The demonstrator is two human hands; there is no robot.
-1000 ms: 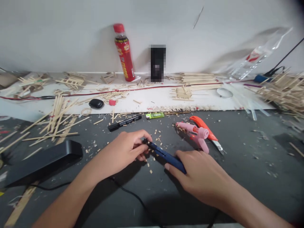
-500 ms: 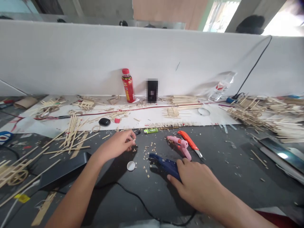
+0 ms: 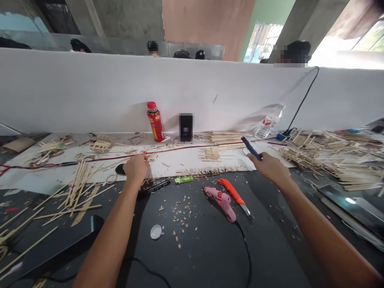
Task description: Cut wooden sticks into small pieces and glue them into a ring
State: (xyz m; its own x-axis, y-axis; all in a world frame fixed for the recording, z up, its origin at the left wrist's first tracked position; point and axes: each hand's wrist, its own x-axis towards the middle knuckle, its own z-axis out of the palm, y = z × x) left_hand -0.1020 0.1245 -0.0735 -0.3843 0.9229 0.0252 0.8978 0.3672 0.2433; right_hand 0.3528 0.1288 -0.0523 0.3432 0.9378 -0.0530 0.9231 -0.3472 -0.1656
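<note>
In the head view, the blue cutter [image 3: 251, 148], a second ago pressed flat near the worktop's front edge, is now being carried in the closed fingers of the right hand [image 3: 271, 167] toward the white sheet [image 3: 192, 160] at the back. The left hand [image 3: 136, 168], fingers curled, is being extended over the wooden sticks [image 3: 150, 156] there; whether anything is being pinched cannot be told.

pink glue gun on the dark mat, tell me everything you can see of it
The pink glue gun looks plastic, lying on its side on the dark mat, its handle angled toward the viewer. A black cord runs from it toward the near edge. An orange utility knife lies close beside it. Neither hand touches it.
</note>
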